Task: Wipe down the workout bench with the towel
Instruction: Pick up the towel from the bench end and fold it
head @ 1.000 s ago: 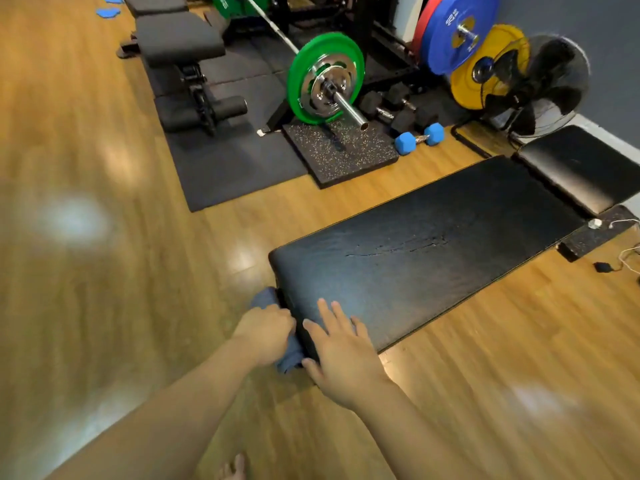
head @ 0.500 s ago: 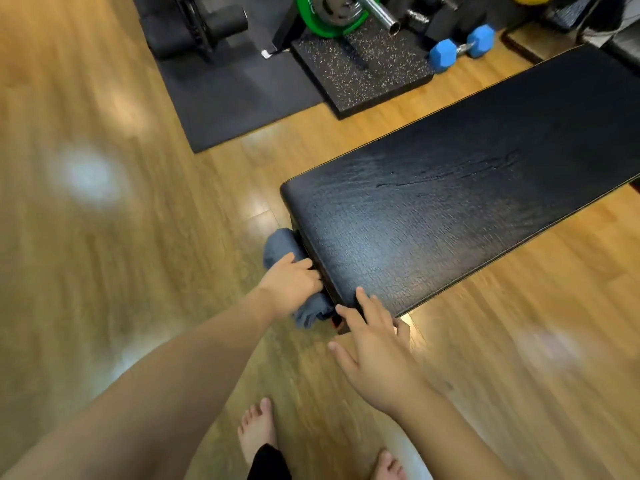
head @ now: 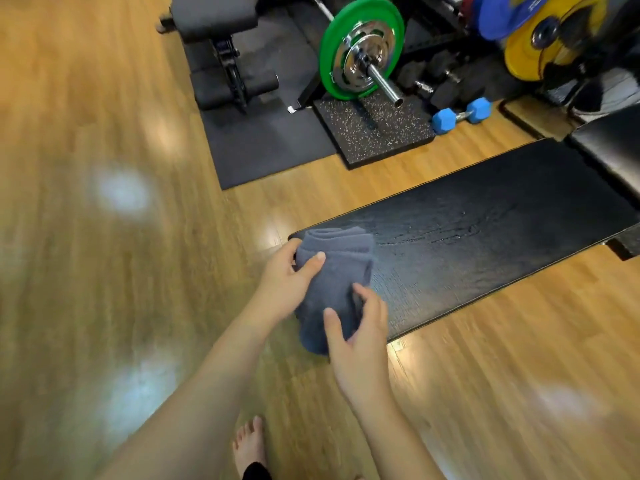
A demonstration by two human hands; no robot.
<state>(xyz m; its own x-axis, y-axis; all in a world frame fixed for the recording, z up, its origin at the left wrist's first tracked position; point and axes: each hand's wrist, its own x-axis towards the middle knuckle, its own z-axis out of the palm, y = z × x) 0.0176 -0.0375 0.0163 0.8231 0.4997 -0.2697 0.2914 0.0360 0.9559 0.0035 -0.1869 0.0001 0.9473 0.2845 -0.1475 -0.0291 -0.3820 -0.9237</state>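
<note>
No brand, label or writing can be read anywhere in view; the weight plates and the padding are too blurred or plain to show any. The towel (head: pixel 334 285) is a dark grey-blue cloth with a soft, slightly fuzzy nap, folded over several times so that stacked rounded folds show along its far edge. It is bunched into a thick wad held over the near end of the counter (head: pixel 485 237), its lower part hanging past the counter's near edge above the wooden floor (head: pixel 86 271). The left hand (head: pixel 287 285) grasps the towel from its left side, thumb pressed across the top of the cloth and fingers curled behind it. The right hand (head: pixel 356 327) grips the towel's lower right part, thumb on the front of the cloth and fingers wrapped around its edge. The counter is a long, flat black pad with a wrinkled, leather-like skin; a thin cracked or creased line runs across its middle, and the surface there has a faint wet sheen. Beyond the counter's far end sits another black pad (head: pixel 609 143). Farther back, a green weight plate (head: pixel 332 53) on a chrome barbell sleeve rests on a speckled black mat (head: pixel 374 133), with a blue dumbbell (head: pixel 460 116) just beside the mat. A bare foot (head: pixel 249 445) stands on the floor below the forearms.
</note>
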